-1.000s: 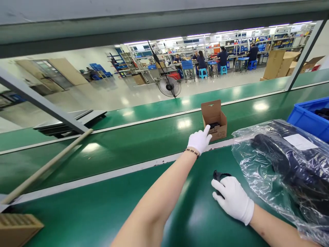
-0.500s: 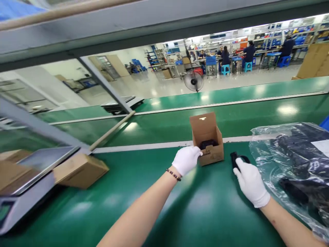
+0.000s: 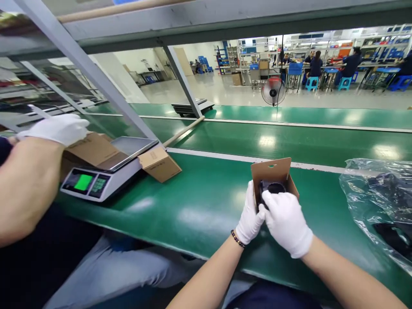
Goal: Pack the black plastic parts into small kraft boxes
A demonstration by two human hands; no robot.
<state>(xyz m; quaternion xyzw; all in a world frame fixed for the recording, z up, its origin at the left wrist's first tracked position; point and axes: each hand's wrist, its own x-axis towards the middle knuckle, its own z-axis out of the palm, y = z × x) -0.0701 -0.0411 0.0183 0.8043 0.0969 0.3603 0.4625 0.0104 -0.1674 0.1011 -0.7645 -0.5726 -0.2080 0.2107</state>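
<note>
Two gloved hands close on a small open cardboard box (image 3: 273,174) near the front edge of the green tabletop (image 3: 209,201).
Left hand (image 3: 250,216) grips the box's left side; right hand (image 3: 286,223) covers its front, grasping it, with a black part (image 3: 272,187) showing inside. A crinkled plastic bag (image 3: 376,193) lies to the right. At far left, a co-worker's gloved hand (image 3: 56,127) rests on a carton beside a scale (image 3: 106,169).

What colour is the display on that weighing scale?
Bright green, on the scale at left in the head view.
</note>
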